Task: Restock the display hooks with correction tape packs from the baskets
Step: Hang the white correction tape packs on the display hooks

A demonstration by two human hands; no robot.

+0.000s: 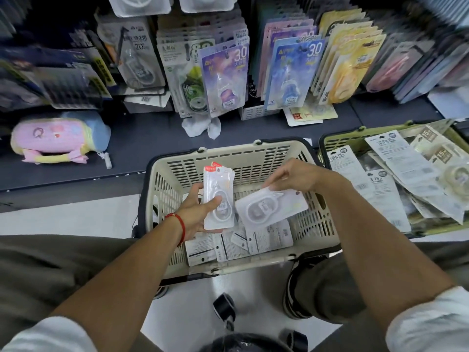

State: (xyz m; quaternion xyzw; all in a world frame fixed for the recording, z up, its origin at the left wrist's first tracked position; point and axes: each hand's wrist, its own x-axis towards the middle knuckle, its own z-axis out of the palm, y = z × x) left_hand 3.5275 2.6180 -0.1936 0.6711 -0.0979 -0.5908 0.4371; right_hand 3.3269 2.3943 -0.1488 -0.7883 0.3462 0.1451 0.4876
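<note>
Rows of carded correction tape packs (223,80) are hanging on the display hooks above a dark shelf (142,138). Below, a cream basket (253,153) is sitting on the floor, with a green basket (337,141) just beside it on the right, heaped with packs. A pink pouch (53,138) is lying on the shelf, well to the left. Over the cream basket, the left hand (195,212) is gripping a stack of white packs (218,196) upright, and the right hand (297,176) is pinching a single pack (269,207) by its edge, tilted flat. More packs are lying in the basket's bottom.
</note>
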